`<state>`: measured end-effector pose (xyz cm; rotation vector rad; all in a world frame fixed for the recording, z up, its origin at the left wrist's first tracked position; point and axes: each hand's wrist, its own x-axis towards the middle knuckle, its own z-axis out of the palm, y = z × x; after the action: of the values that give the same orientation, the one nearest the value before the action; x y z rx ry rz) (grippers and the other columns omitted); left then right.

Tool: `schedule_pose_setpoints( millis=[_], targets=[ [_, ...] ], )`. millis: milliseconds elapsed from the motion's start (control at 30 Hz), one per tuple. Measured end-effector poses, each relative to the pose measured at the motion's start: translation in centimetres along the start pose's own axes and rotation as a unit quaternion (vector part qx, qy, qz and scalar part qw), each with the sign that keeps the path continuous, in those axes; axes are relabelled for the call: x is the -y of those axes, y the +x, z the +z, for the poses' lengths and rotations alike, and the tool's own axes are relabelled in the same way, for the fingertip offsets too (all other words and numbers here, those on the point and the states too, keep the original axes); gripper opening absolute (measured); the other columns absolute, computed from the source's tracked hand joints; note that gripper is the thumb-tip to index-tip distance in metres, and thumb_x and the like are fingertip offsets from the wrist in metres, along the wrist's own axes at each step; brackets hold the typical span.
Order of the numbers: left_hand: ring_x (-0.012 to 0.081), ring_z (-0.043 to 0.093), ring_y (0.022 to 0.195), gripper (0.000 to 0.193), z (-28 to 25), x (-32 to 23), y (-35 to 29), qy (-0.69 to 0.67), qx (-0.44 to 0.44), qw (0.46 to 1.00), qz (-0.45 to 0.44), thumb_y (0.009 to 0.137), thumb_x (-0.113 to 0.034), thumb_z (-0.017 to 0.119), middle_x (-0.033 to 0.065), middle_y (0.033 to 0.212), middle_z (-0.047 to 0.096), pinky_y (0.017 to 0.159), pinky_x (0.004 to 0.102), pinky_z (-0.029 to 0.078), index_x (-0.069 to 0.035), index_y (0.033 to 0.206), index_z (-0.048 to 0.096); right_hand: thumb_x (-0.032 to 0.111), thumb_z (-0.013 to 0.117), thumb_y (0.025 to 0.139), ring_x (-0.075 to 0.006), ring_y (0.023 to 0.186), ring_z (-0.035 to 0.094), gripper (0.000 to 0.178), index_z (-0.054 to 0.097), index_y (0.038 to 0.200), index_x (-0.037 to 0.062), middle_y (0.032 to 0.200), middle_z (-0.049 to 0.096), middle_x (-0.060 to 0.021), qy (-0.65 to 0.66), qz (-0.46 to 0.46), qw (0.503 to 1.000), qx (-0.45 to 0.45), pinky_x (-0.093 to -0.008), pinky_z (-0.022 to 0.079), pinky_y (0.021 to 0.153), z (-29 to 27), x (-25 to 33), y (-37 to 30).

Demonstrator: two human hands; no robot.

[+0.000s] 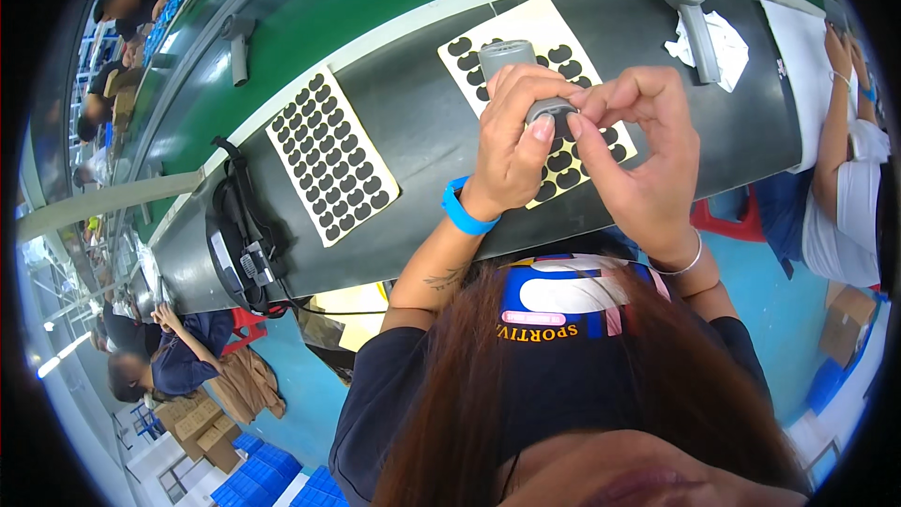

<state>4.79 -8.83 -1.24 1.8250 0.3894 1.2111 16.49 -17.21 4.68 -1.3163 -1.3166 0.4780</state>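
Two hands (pixel 511 150) at one smooth, rounded grey device (pixel 507 55)

We are holding a grey device (pixel 507 54) in our left hand (pixel 511 136), and our right hand (pixel 649 145) is touching its near end. We are working above a sheet of black stickers (pixel 537 7) on the dark table (pixel 422 84); another sheet (pixel 392 191) is lying to the left, and a grey fan (pixel 697 33) is resting on white material (pixel 732 49) to the right

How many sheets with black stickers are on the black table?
2. The left sticker sheet lies fully in view; the right sticker sheet is partly hidden by the left hand and right hand. More could be hidden underneath.
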Motion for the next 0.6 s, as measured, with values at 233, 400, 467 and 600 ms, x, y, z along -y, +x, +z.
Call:
schedule_pose_setpoints(
  millis=[233, 400, 467, 600],
  targets=[
    [0.0279, 0.055, 0.086, 0.033, 0.2, 0.1, 0.0, 0.008, 0.015, 1.0, 0.001, 0.088, -0.029, 0.043, 0.0103, 0.092, 0.063, 0.085, 0.0381, 0.035, -0.001, 0.095, 0.06, -0.007, 0.065, 0.078, -0.0101, 0.074, 0.058, 0.031, 0.043, 0.097, 0.0031, 0.08, 0.058, -0.0054, -0.064, -0.004, 0.998, -0.001, -0.022, 0.045, 0.068, -0.5, 0.2, 0.1],
    [0.0282, 0.055, 0.085, 0.036, -0.4, -0.2, -0.5, 0.017, -0.003, 1.0, -0.02, 0.088, -0.032, 0.042, 0.0118, 0.089, 0.062, 0.084, 0.0383, 0.036, -0.001, 0.091, 0.061, 0.001, 0.068, 0.08, -0.0095, 0.073, 0.057, 0.03, 0.045, 0.099, 0.0031, 0.081, 0.058, -0.0048, -0.095, 0.042, 0.994, 0.039, -0.0211, 0.042, 0.068, -0.8, 1.4, 0.5],
    [0.028, 0.055, 0.085, 0.038, -0.3, -0.1, -0.3, -0.001, -0.013, 0.999, -0.041, 0.088, -0.033, 0.041, 0.0123, 0.088, 0.062, 0.084, 0.0382, 0.037, -0.001, 0.09, 0.061, 0.006, 0.067, 0.084, -0.0085, 0.074, 0.056, 0.027, 0.046, 0.1, 0.0026, 0.082, 0.058, -0.0042, -0.122, 0.055, 0.991, 0.016, -0.0204, 0.041, 0.068, -1.6, 0.9, 1.2],
    [0.0256, 0.056, 0.085, 0.037, -0.9, -0.1, -0.3, -0.103, -0.031, 0.992, -0.064, 0.085, -0.035, 0.044, 0.0115, 0.087, 0.061, 0.084, 0.0361, 0.038, -0.001, 0.088, 0.061, 0.008, 0.063, 0.088, -0.0081, 0.076, 0.056, 0.022, 0.046, 0.1, 0.0018, 0.083, 0.057, -0.0033, -0.023, 0.084, 0.996, -0.008, -0.0205, 0.042, 0.07, -2.1, -0.8, 1.3]
  ],
)
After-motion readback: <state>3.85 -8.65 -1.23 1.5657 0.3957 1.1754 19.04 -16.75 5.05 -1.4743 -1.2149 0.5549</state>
